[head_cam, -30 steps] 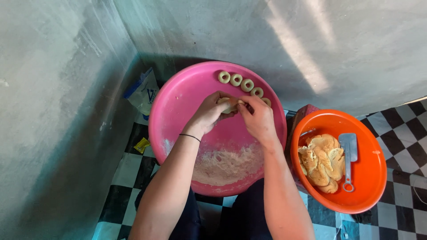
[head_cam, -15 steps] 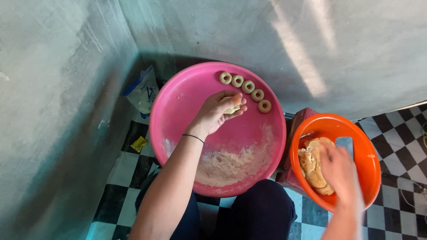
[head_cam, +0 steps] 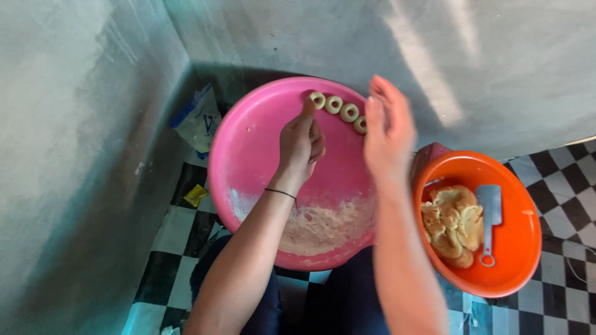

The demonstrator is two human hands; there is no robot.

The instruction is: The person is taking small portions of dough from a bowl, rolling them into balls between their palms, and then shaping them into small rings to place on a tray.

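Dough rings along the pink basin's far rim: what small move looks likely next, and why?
Probably the left hand lifts off the end ring it presses. The rings sit in a row in the pink basin; the right hand hovers open, empty.

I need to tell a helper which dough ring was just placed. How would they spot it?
Find the big pink basin on the checkered floor. Along its far rim runs a row of dough rings; take the leftmost ring, the only one the left hand touches with a fingertip.
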